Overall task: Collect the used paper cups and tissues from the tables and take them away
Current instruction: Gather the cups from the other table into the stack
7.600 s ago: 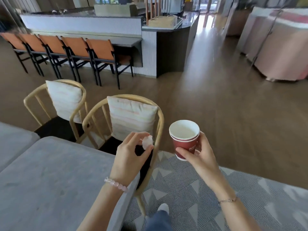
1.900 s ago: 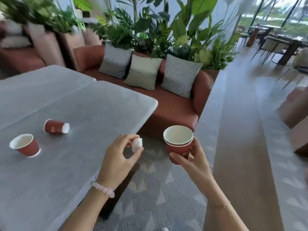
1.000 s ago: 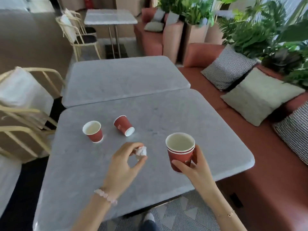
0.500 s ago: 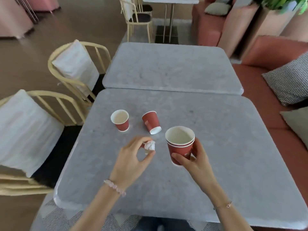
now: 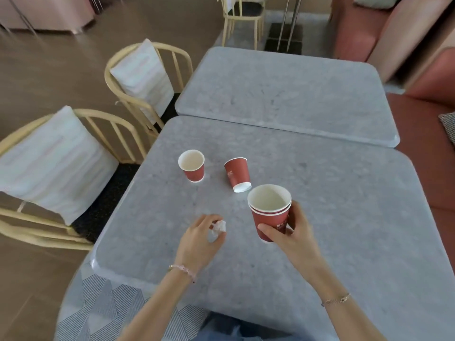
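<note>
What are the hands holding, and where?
The left hand pinches a crumpled tissue in its fingertips; the right hand grips stacked cups round their lower side.

- Left hand [image 5: 199, 242], bead bracelet [image 5: 183, 270] at the wrist, pinches a small crumpled white tissue [image 5: 218, 228] between thumb and fingertips.
- Right hand [image 5: 294, 236] grips two nested red paper cups [image 5: 269, 215] upright, thumb across the front.

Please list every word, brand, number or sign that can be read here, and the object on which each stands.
Nothing can be read with certainty.
Stacked cups in the right hand: white print on the side, too blurred to read.
Tipped cup: white print, too blurred to read.
Upright cup: no print visible.
</note>
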Motion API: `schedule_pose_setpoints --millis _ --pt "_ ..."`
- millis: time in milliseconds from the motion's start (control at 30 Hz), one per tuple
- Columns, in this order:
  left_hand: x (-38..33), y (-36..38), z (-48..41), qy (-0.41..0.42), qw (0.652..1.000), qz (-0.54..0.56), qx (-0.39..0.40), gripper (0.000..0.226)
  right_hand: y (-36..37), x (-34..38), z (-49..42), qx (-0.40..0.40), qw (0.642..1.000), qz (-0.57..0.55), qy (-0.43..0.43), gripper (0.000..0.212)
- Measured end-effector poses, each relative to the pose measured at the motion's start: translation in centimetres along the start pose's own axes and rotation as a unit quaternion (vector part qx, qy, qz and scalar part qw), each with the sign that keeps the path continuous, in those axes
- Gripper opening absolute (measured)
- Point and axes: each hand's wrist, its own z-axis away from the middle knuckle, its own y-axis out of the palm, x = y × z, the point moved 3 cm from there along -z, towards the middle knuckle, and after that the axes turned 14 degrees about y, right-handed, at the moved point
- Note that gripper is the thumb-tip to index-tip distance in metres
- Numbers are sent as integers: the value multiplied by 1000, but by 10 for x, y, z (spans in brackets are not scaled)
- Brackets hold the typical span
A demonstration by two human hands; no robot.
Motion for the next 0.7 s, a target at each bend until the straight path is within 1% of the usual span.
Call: schedule_pose_setpoints --millis 67,233,300,433,567,700 --pt "14 13 8 -26 999 -7 20 11 -1 -2 -2 0 1000 6 1 61" --pt "35 34 23 -21 996 -24 84 15 -6 -7 -5 -9 1000 8 8 62" --pt "40 41 30 -10 994 -40 97 17 -9 -8 -4 -9 1000 11 9 61" --pt "46 46 37 6 993 -59 98 17 -11 -9 -3 -8 1000 12 8 61" --pt "47 48 38 22 993 -63 100 31 -11 -9 -4 -12 1000 19 4 61" --pt "47 46 38 21 993 -65 100 38 -9 -8 -4 -12 1000 24 0 61"
